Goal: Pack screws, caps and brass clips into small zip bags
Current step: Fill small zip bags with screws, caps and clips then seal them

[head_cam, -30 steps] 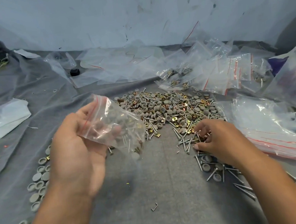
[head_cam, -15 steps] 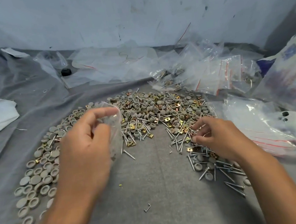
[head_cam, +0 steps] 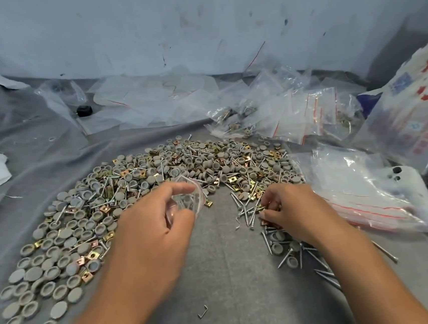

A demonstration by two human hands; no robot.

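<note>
Head view. We see a grey cloth (head_cam: 219, 279) spread over the work surface, with a wide arc-shaped heap of parts (head_cam: 172, 171) as our landmark. The heap mixes round grey caps (head_cam: 65, 233), brass clips (head_cam: 86, 276) and long screws (head_cam: 249, 213); caps dominate its left arm, screws its right arm.

Inside the arc, near its top, the left hand (head_cam: 149, 236) pinches a small clear zip bag (head_cam: 188, 195) between curled thumb and forefinger; the bag has a red strip at its edge and a few grey caps show through it.

At the inner edge of the heap's right arm, the right hand (head_cam: 293, 211) rests on the screws and clips with its fingers curled together; we cannot tell what, if anything, they grip.

Beyond the heap's far right end lies a pile of filled bags (head_cam: 281, 113). Right of the heap lies a stack of empty bags (head_cam: 362, 189), touching a white phone (head_cam: 417, 189). Behind the heap, against the wall (head_cam: 194, 20), lie loose plastic sheets (head_cam: 154, 99) and a small black knob (head_cam: 84, 110). A lone bent staple (head_cam: 202, 311) lies on the cloth below the heap, between the forearms.
</note>
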